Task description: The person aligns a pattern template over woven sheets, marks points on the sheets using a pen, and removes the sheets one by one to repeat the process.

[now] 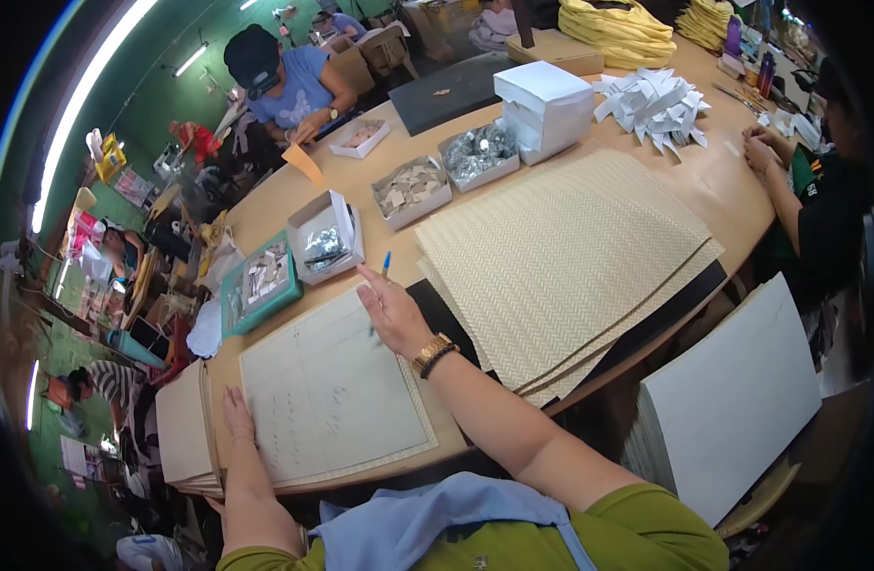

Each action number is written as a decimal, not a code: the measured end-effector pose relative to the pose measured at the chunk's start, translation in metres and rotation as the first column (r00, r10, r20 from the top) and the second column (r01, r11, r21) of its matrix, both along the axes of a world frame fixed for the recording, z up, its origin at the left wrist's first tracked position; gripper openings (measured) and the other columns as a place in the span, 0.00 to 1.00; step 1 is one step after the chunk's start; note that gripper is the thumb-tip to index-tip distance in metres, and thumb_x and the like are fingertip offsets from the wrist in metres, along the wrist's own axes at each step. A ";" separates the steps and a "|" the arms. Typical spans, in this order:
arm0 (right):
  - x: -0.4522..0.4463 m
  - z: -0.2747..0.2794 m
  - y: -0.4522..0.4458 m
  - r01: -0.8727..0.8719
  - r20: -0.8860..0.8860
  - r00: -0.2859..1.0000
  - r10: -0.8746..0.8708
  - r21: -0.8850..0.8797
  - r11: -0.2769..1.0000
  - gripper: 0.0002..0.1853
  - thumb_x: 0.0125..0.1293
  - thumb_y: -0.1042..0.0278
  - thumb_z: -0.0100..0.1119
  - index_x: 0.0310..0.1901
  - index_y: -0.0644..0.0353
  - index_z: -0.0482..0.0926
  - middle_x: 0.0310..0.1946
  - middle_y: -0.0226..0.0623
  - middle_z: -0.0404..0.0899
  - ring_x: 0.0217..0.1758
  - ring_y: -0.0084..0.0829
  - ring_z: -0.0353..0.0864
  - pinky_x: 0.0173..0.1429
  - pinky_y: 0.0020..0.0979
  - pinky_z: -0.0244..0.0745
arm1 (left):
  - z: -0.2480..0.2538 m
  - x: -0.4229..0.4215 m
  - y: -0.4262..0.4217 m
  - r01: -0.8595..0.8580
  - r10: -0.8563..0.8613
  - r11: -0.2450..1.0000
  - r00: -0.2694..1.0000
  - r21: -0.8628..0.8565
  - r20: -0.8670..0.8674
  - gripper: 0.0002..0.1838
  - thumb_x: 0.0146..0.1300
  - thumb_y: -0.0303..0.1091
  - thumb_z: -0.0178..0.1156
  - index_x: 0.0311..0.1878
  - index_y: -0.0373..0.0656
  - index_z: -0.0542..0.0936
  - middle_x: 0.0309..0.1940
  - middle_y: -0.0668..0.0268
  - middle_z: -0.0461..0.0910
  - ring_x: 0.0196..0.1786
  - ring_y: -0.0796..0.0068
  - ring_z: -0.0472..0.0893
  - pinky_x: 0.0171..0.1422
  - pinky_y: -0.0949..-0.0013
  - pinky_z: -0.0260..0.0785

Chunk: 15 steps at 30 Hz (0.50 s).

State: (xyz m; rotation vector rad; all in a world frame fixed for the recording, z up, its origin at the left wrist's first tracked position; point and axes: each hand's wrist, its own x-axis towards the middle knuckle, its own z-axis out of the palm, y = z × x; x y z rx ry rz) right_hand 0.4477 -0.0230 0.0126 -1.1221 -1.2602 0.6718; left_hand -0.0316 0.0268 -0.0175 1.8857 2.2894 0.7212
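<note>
A pale sheet with faint ruled lines and handwritten marks lies in front of me on top of a woven-pattern sheet, whose edge shows at the right and bottom. My left hand rests at the sheet's left edge, fingers stretched out. At the upper right edge of the marked sheet is my right hand, holding a blue pen that sticks up between its fingers. A bracelet and a watch-like band circle the right wrist.
Woven-pattern sheets lie stacked to the right. Beyond are a teal tray, a white box of packets and a box of tan pieces. A brown sheet stack stands left. People sit across and at right.
</note>
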 end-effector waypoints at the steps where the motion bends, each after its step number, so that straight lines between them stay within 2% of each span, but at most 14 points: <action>1: 0.002 0.001 -0.001 -0.026 0.028 0.999 0.026 -0.029 0.999 0.33 0.76 0.44 0.40 0.70 0.63 0.63 0.55 0.58 0.76 0.59 0.53 0.75 0.64 0.41 0.68 | -0.001 -0.002 0.001 0.003 -0.003 1.000 1.000 -0.004 -0.003 0.39 0.74 0.60 0.40 0.71 0.33 0.63 0.70 0.47 0.64 0.73 0.52 0.63 0.76 0.60 0.52; 4: -0.002 -0.002 0.000 0.023 0.010 1.000 -0.023 -0.022 0.999 0.31 0.76 0.44 0.40 0.67 0.62 0.67 0.52 0.56 0.78 0.55 0.52 0.77 0.62 0.41 0.70 | 0.001 -0.001 0.002 -0.002 0.002 1.000 1.000 -0.011 -0.021 0.38 0.74 0.59 0.39 0.71 0.33 0.64 0.70 0.48 0.64 0.73 0.53 0.63 0.77 0.60 0.52; 7: -0.010 -0.004 0.004 0.123 -0.139 0.984 -0.109 0.098 0.988 0.31 0.76 0.44 0.41 0.66 0.62 0.69 0.48 0.55 0.79 0.53 0.50 0.78 0.59 0.41 0.71 | -0.001 -0.003 0.004 -0.004 0.003 1.000 0.999 -0.008 -0.034 0.37 0.74 0.58 0.39 0.70 0.33 0.65 0.70 0.48 0.64 0.73 0.53 0.63 0.77 0.59 0.51; 11: -0.002 -0.004 0.003 0.054 -0.027 0.998 -0.053 0.021 0.998 0.30 0.76 0.45 0.41 0.66 0.62 0.68 0.45 0.55 0.80 0.52 0.49 0.79 0.57 0.40 0.72 | -0.003 -0.006 0.009 -0.024 0.022 0.999 0.998 -0.042 -0.052 0.36 0.74 0.58 0.39 0.69 0.34 0.66 0.70 0.49 0.65 0.73 0.52 0.62 0.77 0.59 0.51; 13: -0.002 -0.002 0.000 0.031 -0.016 0.999 -0.032 -0.019 0.999 0.29 0.76 0.47 0.41 0.67 0.62 0.68 0.45 0.54 0.81 0.51 0.48 0.80 0.56 0.40 0.73 | -0.001 -0.001 0.005 0.003 -0.003 1.000 0.999 -0.014 -0.037 0.36 0.75 0.57 0.39 0.69 0.34 0.66 0.70 0.49 0.65 0.73 0.51 0.62 0.77 0.58 0.51; 15: -0.003 0.001 -0.002 0.046 -0.077 0.996 -0.046 0.005 0.999 0.27 0.76 0.49 0.41 0.66 0.63 0.68 0.44 0.52 0.81 0.49 0.47 0.80 0.54 0.39 0.73 | -0.001 0.000 0.002 0.007 -0.007 1.000 0.999 -0.001 -0.037 0.35 0.74 0.57 0.40 0.69 0.34 0.66 0.70 0.49 0.65 0.72 0.52 0.63 0.76 0.58 0.52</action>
